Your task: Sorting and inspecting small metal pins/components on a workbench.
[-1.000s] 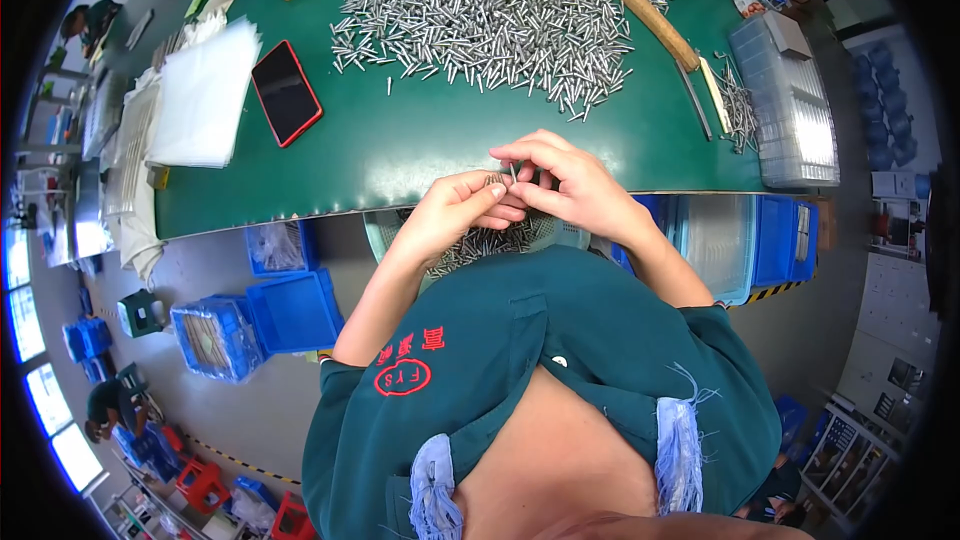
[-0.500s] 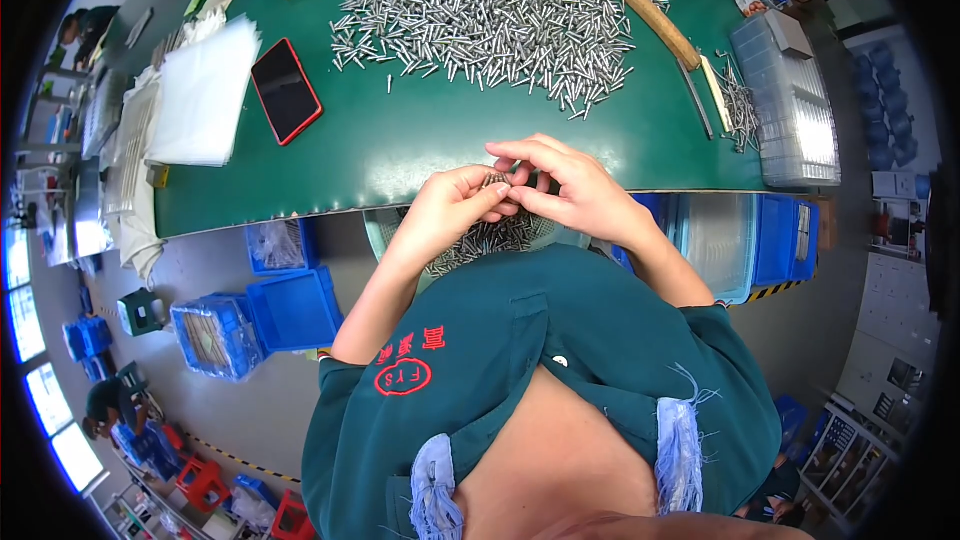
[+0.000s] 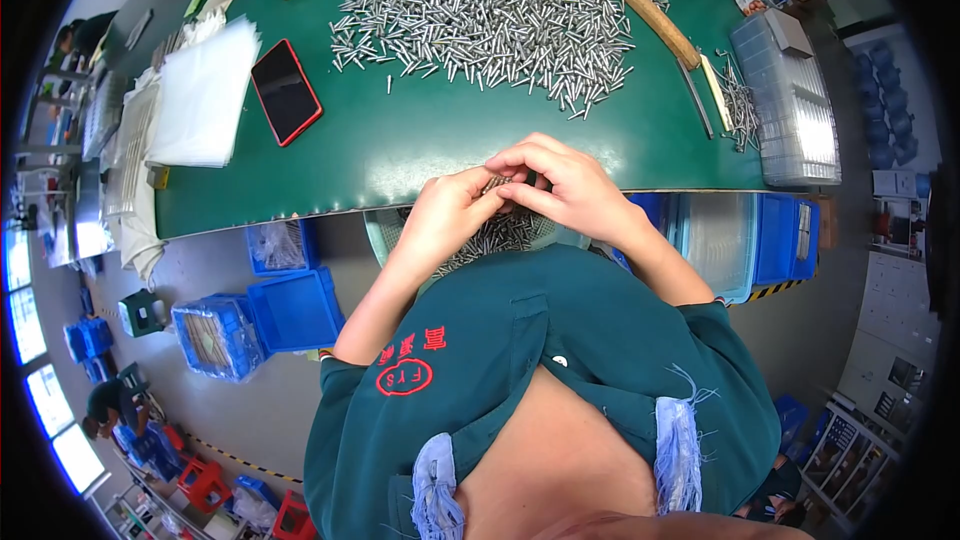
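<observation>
My left hand and my right hand meet at the table's front edge. Between their fingertips is a small bunch of metal pins; my left thumb and fingers close around it, and my right fingers press on it from the other side. Directly below, a pale green basin holds many loose pins, partly hidden by my hands and shirt. A large heap of silvery metal pins spreads over the green table beyond my hands.
Wooden bars border the heap. At left lie a red-edged phone and white sheets. Clear plastic boxes and longer metal pieces are at right. Blue crates stand on the floor. Another person is far off at lower left.
My fingers have shifted slightly around the bunch of pins, the right fingers curling closer over it. The heap and the things on the table have stayed put.
</observation>
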The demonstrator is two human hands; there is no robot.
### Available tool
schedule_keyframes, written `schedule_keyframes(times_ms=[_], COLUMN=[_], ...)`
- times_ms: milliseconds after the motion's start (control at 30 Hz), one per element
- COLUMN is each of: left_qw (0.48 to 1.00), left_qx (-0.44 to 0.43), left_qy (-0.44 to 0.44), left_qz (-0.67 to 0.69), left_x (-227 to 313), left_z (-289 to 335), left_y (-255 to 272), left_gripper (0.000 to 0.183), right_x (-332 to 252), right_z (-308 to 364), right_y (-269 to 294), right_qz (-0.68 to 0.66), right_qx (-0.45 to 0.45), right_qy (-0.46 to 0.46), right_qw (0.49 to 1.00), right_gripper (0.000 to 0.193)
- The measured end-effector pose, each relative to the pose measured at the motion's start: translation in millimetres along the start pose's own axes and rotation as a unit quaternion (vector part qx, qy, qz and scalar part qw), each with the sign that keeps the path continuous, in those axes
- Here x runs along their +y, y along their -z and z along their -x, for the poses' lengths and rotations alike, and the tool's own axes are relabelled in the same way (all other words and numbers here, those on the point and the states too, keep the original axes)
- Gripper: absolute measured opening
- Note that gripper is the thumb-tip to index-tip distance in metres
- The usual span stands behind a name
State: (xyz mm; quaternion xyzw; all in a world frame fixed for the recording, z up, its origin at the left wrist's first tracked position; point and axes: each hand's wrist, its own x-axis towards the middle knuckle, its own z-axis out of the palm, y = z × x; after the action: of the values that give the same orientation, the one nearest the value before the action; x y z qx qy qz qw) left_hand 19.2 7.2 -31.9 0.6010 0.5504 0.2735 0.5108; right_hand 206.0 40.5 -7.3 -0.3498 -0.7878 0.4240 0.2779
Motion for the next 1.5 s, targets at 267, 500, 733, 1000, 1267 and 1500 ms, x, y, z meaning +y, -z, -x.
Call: schedule_keyframes(times_ms=[267,500,733,1000,1267,1500], left_qw=[0.993,0.992,0.991,0.998,0.973,0.973], left_qx=[-0.001,0.005,0.014,-0.04,-0.026,0.078], left_qy=[0.017,-0.012,-0.019,-0.029,-0.093,-0.106], left_qz=[-0.117,-0.126,-0.133,-0.028,0.21,0.19], left_x=[17,10,13,25,19,-8], left_z=[1,0,0,4,1,-5], left_y=[8,8,8,13,23,49], left_gripper=[0.022,0.021,0.023,0.069,0.064,0.045], right_x=[9,11,15,38,53,47], right_z=[-4,-2,-3,-8,-3,-2], right_y=[-5,-15,-15,-10,-4,-2], right_qz=[0.053,0.01,0.028,-0.42,-0.699,-0.619], right_qx=[-0.005,0.011,0.002,-0.051,-0.074,-0.07], right_qy=[0.008,-0.025,0.002,-0.189,-0.227,-0.252], right_qw=[0.999,1.0,1.0,0.886,0.674,0.741], right_gripper=[0.01,0.01,0.01,0.016,0.017,0.015])
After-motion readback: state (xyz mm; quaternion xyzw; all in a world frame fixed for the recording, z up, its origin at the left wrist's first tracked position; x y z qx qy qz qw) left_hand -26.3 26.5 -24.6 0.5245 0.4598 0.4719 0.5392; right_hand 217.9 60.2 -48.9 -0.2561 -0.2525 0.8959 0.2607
